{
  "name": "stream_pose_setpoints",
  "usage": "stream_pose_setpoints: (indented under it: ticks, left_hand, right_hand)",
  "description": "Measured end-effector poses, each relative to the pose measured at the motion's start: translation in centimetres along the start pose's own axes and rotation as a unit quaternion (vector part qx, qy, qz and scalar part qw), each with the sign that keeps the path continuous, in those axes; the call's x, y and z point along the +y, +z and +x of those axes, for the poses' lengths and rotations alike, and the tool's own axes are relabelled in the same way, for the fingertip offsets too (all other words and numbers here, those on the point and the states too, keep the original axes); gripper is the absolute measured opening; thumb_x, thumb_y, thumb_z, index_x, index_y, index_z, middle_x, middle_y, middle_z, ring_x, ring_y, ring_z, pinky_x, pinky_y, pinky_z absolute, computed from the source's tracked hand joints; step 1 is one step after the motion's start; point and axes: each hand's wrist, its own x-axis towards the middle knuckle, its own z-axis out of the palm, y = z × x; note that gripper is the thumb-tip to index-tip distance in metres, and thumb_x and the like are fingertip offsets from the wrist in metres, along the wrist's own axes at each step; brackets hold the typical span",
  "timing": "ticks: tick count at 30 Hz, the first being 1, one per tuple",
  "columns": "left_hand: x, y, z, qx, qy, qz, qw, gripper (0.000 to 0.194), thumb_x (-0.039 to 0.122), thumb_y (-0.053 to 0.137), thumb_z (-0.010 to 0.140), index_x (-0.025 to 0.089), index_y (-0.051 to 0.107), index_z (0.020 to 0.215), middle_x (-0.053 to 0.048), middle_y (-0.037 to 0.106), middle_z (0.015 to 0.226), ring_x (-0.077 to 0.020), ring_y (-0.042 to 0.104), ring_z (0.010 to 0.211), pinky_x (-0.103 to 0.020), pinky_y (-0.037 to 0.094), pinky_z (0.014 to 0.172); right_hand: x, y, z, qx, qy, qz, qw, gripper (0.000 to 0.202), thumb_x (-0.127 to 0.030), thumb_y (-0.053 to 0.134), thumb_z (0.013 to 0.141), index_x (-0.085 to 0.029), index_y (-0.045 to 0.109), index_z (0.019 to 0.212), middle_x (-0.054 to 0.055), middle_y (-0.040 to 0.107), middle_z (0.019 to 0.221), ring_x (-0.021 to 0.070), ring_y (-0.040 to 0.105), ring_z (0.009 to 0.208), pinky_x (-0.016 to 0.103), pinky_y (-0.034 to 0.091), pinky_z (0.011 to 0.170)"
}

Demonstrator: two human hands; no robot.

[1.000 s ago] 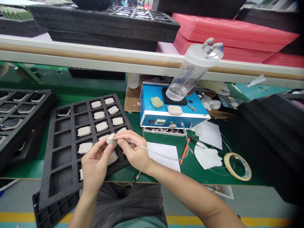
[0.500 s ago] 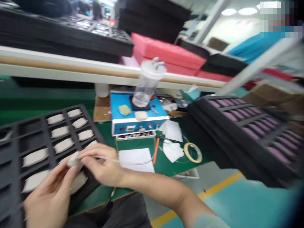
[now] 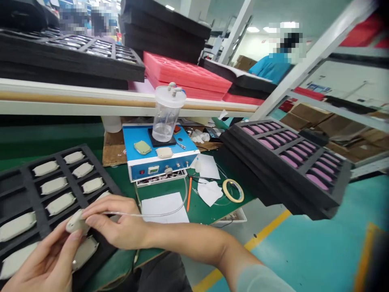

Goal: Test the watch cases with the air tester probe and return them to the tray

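My left hand (image 3: 50, 257) grips a small pale-grey casing (image 3: 74, 223) between thumb and fingers, above a black foam tray (image 3: 12, 202). Against the casing's right end, my right hand (image 3: 124, 225) pinches the end of a thin clear tube (image 3: 161, 214). The tube's tip is hidden by my fingers. From there it curves over a white sheet (image 3: 164, 202) toward a blue-topped control box (image 3: 133, 140). Similar pale casings (image 3: 54, 185) lie in several tray compartments, and another casing (image 3: 85, 253) sits just below my hands.
A clear lidded canister (image 3: 165, 117) stands on the control box. An orange stick (image 3: 189, 194), crumpled white paper (image 3: 209, 192) and a tape roll (image 3: 225, 190) lie to the right. Stacked black foam trays (image 3: 258, 170) hold pink pieces. A shelf (image 3: 75, 108) spans the back; a person in blue (image 3: 270, 67) is beyond.
The camera view has turned right, so the bench and both hands appear farther left. Both hands keep hold of the casing and tube.
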Motion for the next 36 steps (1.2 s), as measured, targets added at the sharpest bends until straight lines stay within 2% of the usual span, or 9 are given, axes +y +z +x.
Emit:
stream_pose_setpoints:
  ticks: [2,6,11,18,30,36]
  left_hand:
    - [1.7,0.3,-0.8,0.017,-0.038,0.038,0.998,0.042,0.051,0.088,0.08,0.033,0.082,0.116,0.002,0.083,0.108,-0.0311,0.078,0.109,-0.043,0.067,0.102]
    - [3.2,0.3,-1.3,-0.003,-0.046,0.028,0.999,0.046,0.053,0.089,0.076,0.022,0.084,0.109,-0.006,0.083,0.106,-0.027,0.08,0.096,-0.041,0.066,0.099]
    - [2.7,-0.1,-1.1,-0.023,-0.032,-0.026,0.999,0.045,0.047,0.091,0.077,0.02,0.083,0.111,-0.009,0.082,0.108,-0.0259,0.08,0.098,-0.037,0.066,0.096]
    - [2.7,-0.1,-1.2,-0.038,-0.04,-0.022,0.998,0.047,0.049,0.09,0.078,0.019,0.083,0.113,-0.011,0.082,0.11,-0.0274,0.079,0.099,-0.04,0.065,0.096]
    - [2.8,-0.3,-1.3,-0.037,-0.047,-0.026,0.998,0.05,0.051,0.091,0.075,0.019,0.083,0.112,-0.011,0.082,0.109,-0.0292,0.079,0.1,-0.042,0.065,0.096]
    - [2.9,-0.2,-1.3,-0.042,-0.055,-0.032,0.997,0.05,0.052,0.091,0.075,0.018,0.083,0.111,-0.011,0.082,0.109,-0.0294,0.079,0.1,-0.043,0.065,0.097]
  right_hand:
    - [-0.1,-0.1,-0.1,-0.007,0.005,-0.003,1.0,0.009,-0.02,0.072,0.097,-0.022,0.077,0.09,0.006,0.083,0.103,0.0181,0.079,0.102,0.031,0.064,0.1]
    - [-0.2,-0.2,-0.5,-0.001,-0.003,0.015,1.0,0.01,-0.023,0.07,0.098,-0.023,0.077,0.09,0.005,0.083,0.1,0.0181,0.078,0.099,0.032,0.064,0.097]
    - [-0.2,-0.2,-0.8,0.005,-0.015,0.044,0.999,0.012,-0.025,0.069,0.098,-0.023,0.079,0.093,0.007,0.082,0.099,0.0187,0.077,0.096,0.033,0.064,0.091]
    - [0.1,-0.3,-1.1,0.0,0.007,0.046,0.999,0.013,-0.031,0.068,0.099,-0.024,0.079,0.095,0.007,0.082,0.102,0.0196,0.077,0.098,0.035,0.064,0.091]
    - [0.2,-0.2,-1.4,0.001,-0.001,0.06,0.998,0.012,-0.026,0.068,0.099,-0.024,0.08,0.097,0.008,0.081,0.102,0.0195,0.076,0.099,0.034,0.064,0.091]
    - [0.1,-0.2,-1.5,0.002,0.011,0.053,0.999,0.013,-0.029,0.068,0.099,-0.025,0.08,0.097,0.007,0.08,0.102,0.0201,0.077,0.099,0.033,0.065,0.089]
